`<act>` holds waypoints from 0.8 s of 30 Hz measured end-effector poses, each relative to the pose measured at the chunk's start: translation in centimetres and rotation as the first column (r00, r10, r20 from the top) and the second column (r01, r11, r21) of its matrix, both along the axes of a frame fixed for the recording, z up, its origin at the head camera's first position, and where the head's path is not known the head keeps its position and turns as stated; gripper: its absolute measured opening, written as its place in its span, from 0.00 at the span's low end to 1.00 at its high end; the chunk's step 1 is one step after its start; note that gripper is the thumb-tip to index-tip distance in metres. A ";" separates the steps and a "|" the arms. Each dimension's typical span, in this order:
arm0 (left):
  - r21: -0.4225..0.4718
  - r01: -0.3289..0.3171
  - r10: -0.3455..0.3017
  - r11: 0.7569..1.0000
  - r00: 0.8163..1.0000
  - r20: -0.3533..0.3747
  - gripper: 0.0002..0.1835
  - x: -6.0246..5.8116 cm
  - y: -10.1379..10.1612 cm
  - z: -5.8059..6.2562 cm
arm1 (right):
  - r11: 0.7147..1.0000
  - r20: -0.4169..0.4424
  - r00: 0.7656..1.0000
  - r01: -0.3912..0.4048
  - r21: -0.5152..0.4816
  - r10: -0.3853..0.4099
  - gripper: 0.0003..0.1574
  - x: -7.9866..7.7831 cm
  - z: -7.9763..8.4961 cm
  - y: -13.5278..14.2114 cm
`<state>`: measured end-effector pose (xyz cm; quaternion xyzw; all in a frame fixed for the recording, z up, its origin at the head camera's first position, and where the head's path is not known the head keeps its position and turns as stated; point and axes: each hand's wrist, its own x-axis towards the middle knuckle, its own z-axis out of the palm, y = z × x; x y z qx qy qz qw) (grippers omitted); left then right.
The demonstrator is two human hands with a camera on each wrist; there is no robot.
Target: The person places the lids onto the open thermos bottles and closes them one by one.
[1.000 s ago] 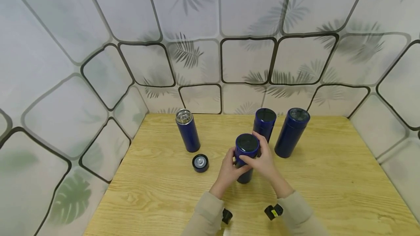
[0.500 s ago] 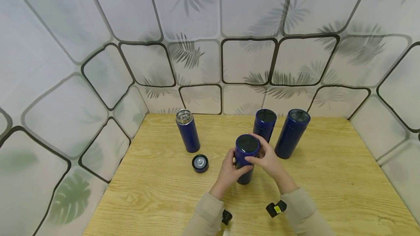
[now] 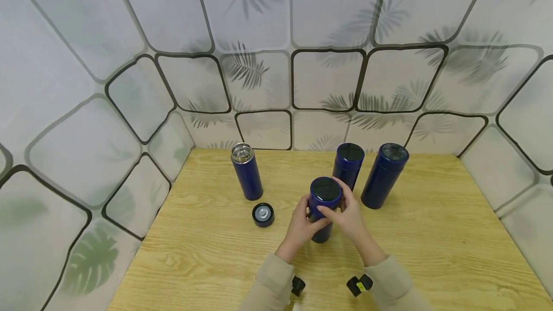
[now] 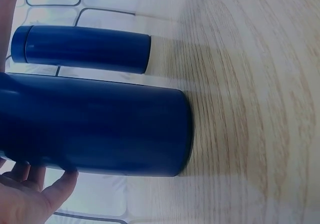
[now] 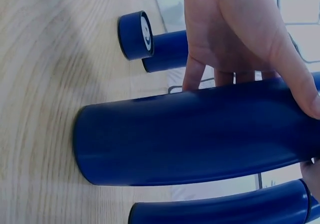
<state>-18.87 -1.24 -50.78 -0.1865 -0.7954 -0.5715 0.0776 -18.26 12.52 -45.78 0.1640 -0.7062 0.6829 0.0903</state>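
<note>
In the head view a dark blue thermos flask (image 3: 321, 233) stands upright on the wooden table. My left hand (image 3: 299, 228) grips its body from the left, thumb across the front. From the right, my right hand (image 3: 352, 215) holds round the flask's lid (image 3: 326, 189), its thumb on the front and its fingers behind. The left wrist view shows the flask body (image 4: 95, 124) close up, with left fingertips (image 4: 62, 186) against its side. In the right wrist view the left hand (image 5: 235, 39) wraps the body, and a bit of the right hand (image 5: 312, 176) shows.
A lidless flask (image 3: 248, 172) with a steel rim stands back left. Its removed lid (image 3: 263, 214) lies inside up in front of it. Two lidded flasks, one behind my right hand (image 3: 348, 160) and one farther right (image 3: 384, 176), stand on the table (image 3: 194, 253) before a patterned backdrop.
My right hand turns slightly at the lid: its thumb shifts right, then back left, and the forearm swings out and in. My left hand and the flask stay in place.
</note>
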 end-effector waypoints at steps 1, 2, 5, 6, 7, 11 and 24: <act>-0.001 0.000 0.000 1.000 1.000 -0.003 0.32 0.0 0.0 0.0 | 1.000 -0.002 1.000 0.006 0.001 -0.006 0.45 0.0 0.0 0.0; -0.003 0.000 0.000 1.000 1.000 -0.005 0.32 0.0 0.0 0.1 | 1.000 -0.009 1.000 0.008 0.003 -0.008 0.46 0.0 0.0 0.0; -0.008 0.007 -0.007 1.000 1.000 -0.001 0.32 -0.1 0.0 0.2 | 0.999 -0.043 0.999 -0.032 0.006 0.032 0.46 -0.3 0.0 0.3; -0.008 0.011 -0.011 1.000 1.000 0.006 0.32 -0.1 0.0 0.3 | 0.998 -0.052 0.996 -0.067 0.000 0.067 0.46 -0.5 0.1 0.5; -0.007 0.016 -0.016 1.000 1.000 0.015 0.32 -0.1 0.0 0.3 | 0.994 -0.059 0.993 -0.105 -0.004 0.104 0.46 -0.7 0.1 0.7; 0.007 0.036 -0.036 0.999 0.997 0.062 0.32 -0.1 0.0 0.7 | 0.965 -0.051 0.965 -0.260 -0.020 0.259 0.46 -1.7 0.3 1.7; -0.038 -0.058 0.056 0.998 0.998 -0.039 0.30 0.3 0.4 0.4 | 0.982 0.054 0.982 -0.184 0.035 0.182 0.47 -1.1 0.8 1.3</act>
